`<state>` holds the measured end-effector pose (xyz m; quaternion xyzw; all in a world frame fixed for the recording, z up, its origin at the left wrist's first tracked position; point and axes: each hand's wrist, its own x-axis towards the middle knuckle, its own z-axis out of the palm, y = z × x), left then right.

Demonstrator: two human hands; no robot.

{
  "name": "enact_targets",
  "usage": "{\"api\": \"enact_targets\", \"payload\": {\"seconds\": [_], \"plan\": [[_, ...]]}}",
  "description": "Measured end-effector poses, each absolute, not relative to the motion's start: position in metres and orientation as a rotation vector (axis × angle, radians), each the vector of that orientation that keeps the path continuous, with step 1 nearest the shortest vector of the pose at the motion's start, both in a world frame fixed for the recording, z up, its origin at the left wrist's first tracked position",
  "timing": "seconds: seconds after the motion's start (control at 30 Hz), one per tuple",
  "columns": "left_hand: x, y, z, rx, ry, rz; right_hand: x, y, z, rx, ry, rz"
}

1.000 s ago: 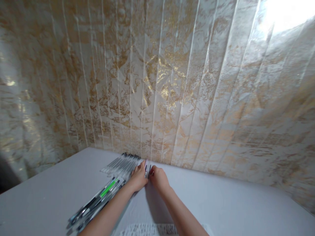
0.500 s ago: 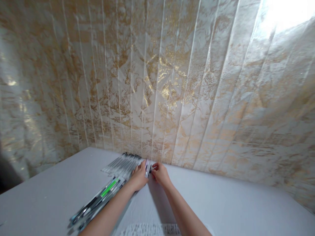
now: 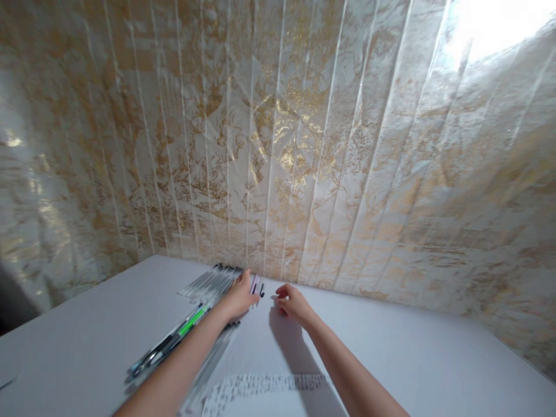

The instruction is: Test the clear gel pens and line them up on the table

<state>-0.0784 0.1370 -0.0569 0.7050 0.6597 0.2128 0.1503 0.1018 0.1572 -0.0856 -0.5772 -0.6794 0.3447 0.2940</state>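
Observation:
My left hand (image 3: 240,298) lies over the right end of a row of slim clear pens with dark tips (image 3: 211,282) at the table's back edge. Its thumb and fingers are spread, with a purple pen (image 3: 254,284) and a thin black pen (image 3: 261,291) showing in the gap and just beside it. A short way to the right, my right hand (image 3: 293,302) hovers above the table, apart from the pens. Its fingers are loosely curled and parted, and I see nothing in them.
A pile of pens with a bright green one (image 3: 194,319) lies left of my left forearm. More clear pens (image 3: 217,353) lie under and beside that forearm. A sheet with rows of dark marks (image 3: 264,383) is at the near edge. A gold-patterned curtain (image 3: 278,145) hangs behind the white table (image 3: 391,347).
My right hand has drawn away to the right from the black pen, which stays on the table. My left hand has shifted slightly left and up, uncovering more of the purple pen.

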Motion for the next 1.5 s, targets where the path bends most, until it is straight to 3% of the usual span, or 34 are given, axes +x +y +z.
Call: {"api": "enact_targets", "payload": {"seconds": [0.23,0.37,0.6,0.77,0.93,1.13,1.5], "plan": [[-0.085,0.081,-0.029,2.235,1.915,0.583,0.168,0.091,-0.081,-1.386,-2.062,0.715],[-0.091,0.030,-0.035,2.369,1.952,0.431,0.190,0.055,-0.088,-1.209,-2.214,0.481],[-0.100,-0.006,-0.050,2.442,2.114,0.199,0.188,0.016,-0.096,-1.179,-2.265,0.381],[-0.084,-0.003,-0.050,2.464,2.131,0.234,0.186,0.007,-0.087,-1.187,-2.187,0.542],[-0.041,0.004,-0.049,2.503,1.831,0.466,0.179,0.028,-0.071,-1.226,-1.975,0.813],[-0.004,0.025,-0.061,2.380,1.606,0.544,0.179,0.053,-0.082,-1.305,-1.763,0.749],[-0.013,0.035,-0.071,2.207,1.438,0.617,0.184,0.054,-0.087,-1.360,-1.543,0.899]]}}
